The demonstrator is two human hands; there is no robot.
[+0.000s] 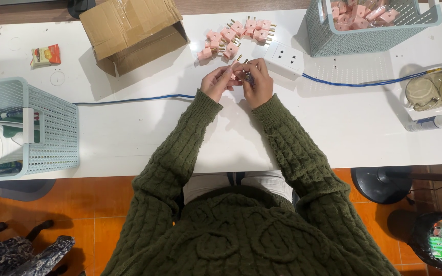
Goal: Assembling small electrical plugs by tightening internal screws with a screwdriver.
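My left hand and my right hand meet over the white table, both closed on a small pink plug adapter with brass pins and a dark round part facing me. My fingers hide most of it. Just beyond my hands lies a cluster of several pink plug adapters with brass prongs. A white socket block sits to the right of my hands, on a blue cable.
A teal basket with more pink adapters stands at the back right. An open cardboard box lies at the back left. Another teal basket sits at the left edge. A glass pot and a white tube lie at the right.
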